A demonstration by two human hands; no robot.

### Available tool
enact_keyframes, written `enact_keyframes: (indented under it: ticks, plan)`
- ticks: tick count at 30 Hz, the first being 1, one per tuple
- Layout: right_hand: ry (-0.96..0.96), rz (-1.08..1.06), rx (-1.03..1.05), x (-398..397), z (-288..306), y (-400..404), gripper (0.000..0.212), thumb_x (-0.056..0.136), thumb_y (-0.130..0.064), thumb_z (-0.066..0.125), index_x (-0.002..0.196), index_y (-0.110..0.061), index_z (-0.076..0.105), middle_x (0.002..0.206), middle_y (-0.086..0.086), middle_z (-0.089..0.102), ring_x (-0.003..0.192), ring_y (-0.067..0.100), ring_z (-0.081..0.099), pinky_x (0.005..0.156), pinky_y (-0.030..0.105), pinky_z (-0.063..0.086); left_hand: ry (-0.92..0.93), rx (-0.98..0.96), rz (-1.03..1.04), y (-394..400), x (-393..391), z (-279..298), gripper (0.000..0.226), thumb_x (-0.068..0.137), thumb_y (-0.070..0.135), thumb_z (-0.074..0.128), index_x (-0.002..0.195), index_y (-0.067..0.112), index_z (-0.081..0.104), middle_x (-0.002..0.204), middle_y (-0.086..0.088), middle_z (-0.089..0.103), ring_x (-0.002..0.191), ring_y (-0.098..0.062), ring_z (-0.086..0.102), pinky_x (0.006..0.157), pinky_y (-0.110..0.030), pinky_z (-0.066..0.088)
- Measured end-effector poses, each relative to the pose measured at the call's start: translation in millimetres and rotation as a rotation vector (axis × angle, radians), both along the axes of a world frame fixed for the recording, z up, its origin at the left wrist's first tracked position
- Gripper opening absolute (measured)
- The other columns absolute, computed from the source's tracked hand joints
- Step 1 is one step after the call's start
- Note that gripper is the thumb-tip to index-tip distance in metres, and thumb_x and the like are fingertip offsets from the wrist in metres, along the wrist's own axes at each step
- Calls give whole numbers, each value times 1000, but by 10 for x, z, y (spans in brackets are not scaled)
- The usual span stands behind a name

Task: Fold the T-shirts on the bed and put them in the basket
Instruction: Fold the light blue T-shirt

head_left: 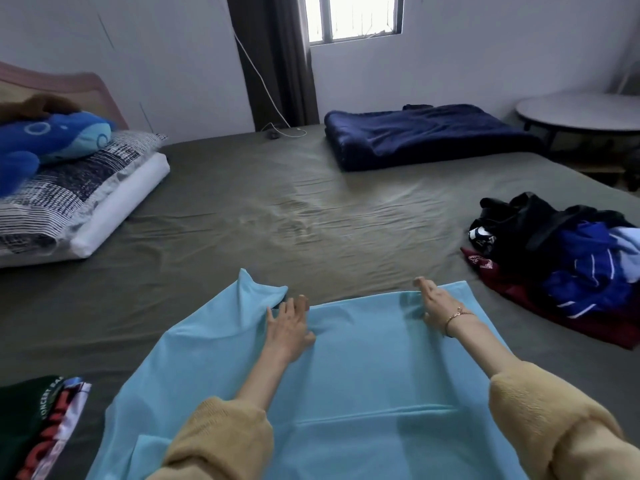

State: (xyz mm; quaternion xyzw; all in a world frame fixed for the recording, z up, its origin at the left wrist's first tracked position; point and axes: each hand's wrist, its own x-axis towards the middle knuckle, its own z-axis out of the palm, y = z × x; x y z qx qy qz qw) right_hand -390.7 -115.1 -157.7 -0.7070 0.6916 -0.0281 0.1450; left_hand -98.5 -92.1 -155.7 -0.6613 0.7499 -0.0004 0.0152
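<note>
We see a light blue T-shirt (363, 368) spread on the bed (242, 188) right in front of us, far edge away from the body, with both hands at that edge. The left hand (287, 327) lies flat on the cloth, its fingers (294, 304) straight and spread, pressing down next to a raised, peaked fold at the shirt's far-left corner. The right hand (438, 304) sits at the far-right part of the edge, its fingers (424, 285) extended and, as far as we can tell, resting on the fabric rather than pinching it — the thumb side is hidden, so a light pinch can't be ruled out. Looks like the smoothing step before the first fold; this shirt is early in its fold. A pile of unfolded clothes (571, 261) waits at the right side of the bed, and folded shirts (38, 424) show at lower left. No basket in view. Risks from here: the lifted corner by the left hand could get folded in crooked if it isn't flattened first; the thin fabric already shows a crease line across the near half, which would get pressed in; the shirt hangs toward the near bed edge, so pulling it could drag it off. A pillow stack (86, 199) and a dark blue blanket (426, 136) are well apart, no interference.
</note>
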Motion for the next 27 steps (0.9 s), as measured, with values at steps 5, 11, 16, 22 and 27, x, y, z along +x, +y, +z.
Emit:
enact_keyframes:
  ticks: [5,11,16,22,27]
  plan:
    - [96,-7,-169,1,42,191,41,83,13,36,119,-6,36,116,11,44,86,29,49,63,33,34,-204,29,-52,75,191,133,33,92,45,43,112,20,48,116,-5,48,118,-21,42,103,-42,21]
    - [319,-8,-351,-55,176,590,25,84,8,48,102,-9,54,102,4,58,97,22,62,64,30,42,-509,-89,-192,354,306,272,44,72,16,63,115,12,55,93,-2,62,96,-19,58,97,-43,19]
    - [374,62,-423,-236,118,854,51,14,17,77,46,-12,51,34,4,48,41,20,54,48,33,45,-641,-35,-205,631,452,338,31,93,11,38,121,17,48,121,-5,55,124,-24,39,111,-38,11]
    - [492,-11,-235,-240,191,1273,30,86,5,44,98,-22,43,104,3,63,98,21,64,72,28,46,-655,-8,-199,1031,486,350,36,90,8,39,124,18,48,120,-4,57,125,-24,38,112,-37,11]
    - [479,-67,-267,-230,206,1433,33,89,5,38,109,-18,51,110,-1,62,104,18,61,78,26,49,-597,12,-175,1226,425,348,34,90,17,44,124,16,47,113,-2,63,122,-23,44,114,-38,9]
